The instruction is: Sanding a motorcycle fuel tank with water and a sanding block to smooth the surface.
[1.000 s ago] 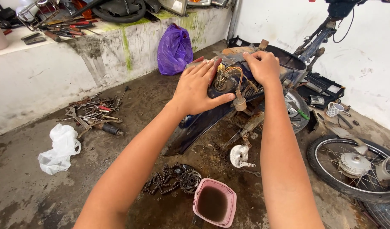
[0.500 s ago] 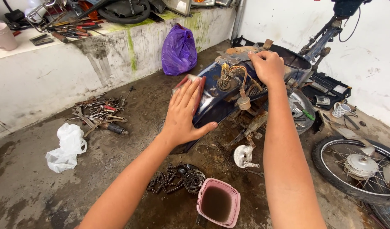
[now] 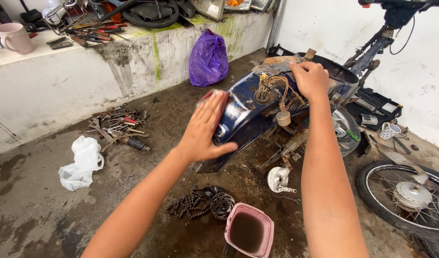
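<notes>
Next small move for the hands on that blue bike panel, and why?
Probably ease the blue panel toward its rear end. The left hand lies flat on the red tail-light end; the right hand grips the rusty frame top near loose wires, so watch that those do not snag.

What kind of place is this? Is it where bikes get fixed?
Most likely a small motorbike repair workshop. A stripped blue motorbike body lies on the dirty floor, a pile of hand tools sits by the wall, and a loose spoked wheel lies nearby.
</notes>
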